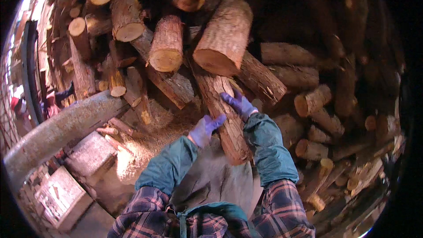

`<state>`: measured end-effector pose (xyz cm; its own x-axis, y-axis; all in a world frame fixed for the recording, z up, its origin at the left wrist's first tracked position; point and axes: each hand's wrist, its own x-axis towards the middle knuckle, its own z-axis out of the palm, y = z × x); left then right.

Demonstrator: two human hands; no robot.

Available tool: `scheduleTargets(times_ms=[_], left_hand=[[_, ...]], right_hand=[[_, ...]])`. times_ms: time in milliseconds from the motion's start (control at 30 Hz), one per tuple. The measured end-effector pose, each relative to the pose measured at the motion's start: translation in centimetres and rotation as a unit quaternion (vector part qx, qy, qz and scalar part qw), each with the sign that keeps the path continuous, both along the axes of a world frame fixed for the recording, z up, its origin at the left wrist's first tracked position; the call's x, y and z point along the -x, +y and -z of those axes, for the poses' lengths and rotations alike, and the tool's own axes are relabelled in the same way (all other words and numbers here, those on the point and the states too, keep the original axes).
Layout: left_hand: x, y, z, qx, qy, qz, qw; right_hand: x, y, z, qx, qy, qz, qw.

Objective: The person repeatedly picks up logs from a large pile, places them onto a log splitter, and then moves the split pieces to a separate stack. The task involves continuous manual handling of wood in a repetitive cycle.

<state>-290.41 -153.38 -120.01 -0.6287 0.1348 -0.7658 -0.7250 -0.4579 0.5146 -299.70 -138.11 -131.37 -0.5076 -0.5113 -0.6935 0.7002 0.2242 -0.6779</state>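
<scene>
A long log [233, 139] with rough brown bark slants away from me, its near end close to my body. My left hand [203, 131], in a purple glove, is closed against its left side. Further up the same log, my right hand [240, 104], gloved alike, grips it from the right with the fingers over the bark. Just beyond lies a thick log [227, 35] with a pale cut end, covering the far part of the held one. A shorter reddish log [166, 44] rests to its left.
Stacked logs [288, 77] fill the far side and the right. A rusty metal beam [66, 128] crosses the left, above two pale blocks [92, 152]. Sawdust [152, 139] covers ground left of my hands. Pink and dark clothing [53, 103], perhaps another person's, shows at far left.
</scene>
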Motion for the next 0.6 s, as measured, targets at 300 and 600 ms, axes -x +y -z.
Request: scheduleTargets(times_ms=[300,600], left_hand=[[-9.2,12.4,-13.8,-0.069,-0.07,0.114,0.989],[-14.1,28.7,-26.9,-0.007,0.183,0.342,0.922]], right_hand=[[-15.4,15.9,-17.2,-0.001,-0.204,0.254,0.945],[-23.8,33.9,-36.3,-0.034,0.078,0.394,0.915]])
